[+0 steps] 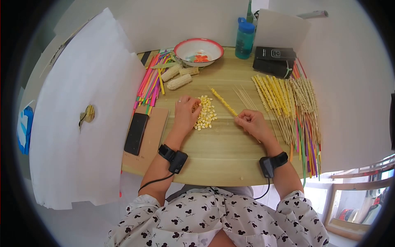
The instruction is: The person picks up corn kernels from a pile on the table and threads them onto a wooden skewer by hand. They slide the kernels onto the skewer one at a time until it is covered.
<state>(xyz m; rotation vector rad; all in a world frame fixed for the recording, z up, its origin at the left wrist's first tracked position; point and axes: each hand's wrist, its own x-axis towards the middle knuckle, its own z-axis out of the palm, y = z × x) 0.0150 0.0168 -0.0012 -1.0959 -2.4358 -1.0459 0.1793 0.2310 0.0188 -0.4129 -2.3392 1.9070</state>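
A bamboo skewer threaded with yellow corn kernels (222,101) slants up and left from my right hand (252,124), which pinches it near the lower end of the kernels. My left hand (187,112) rests at the left edge of a loose pile of corn kernels (207,113). Its fingers are curled in against the pile, and whatever lies between the fingertips is hidden. Bare skewers (245,98) lie on the table just beyond my right hand. On the right are many finished skewers of kernels (275,94), laid side by side.
Stripped corn cobs (180,82) lie beside colourful strips (149,84). An enamel basin (199,52), blue bottle (245,39) and black case (274,61) stand at the back. A phone (136,133) rests on a brown board (158,123). White panels (82,82) flank the table.
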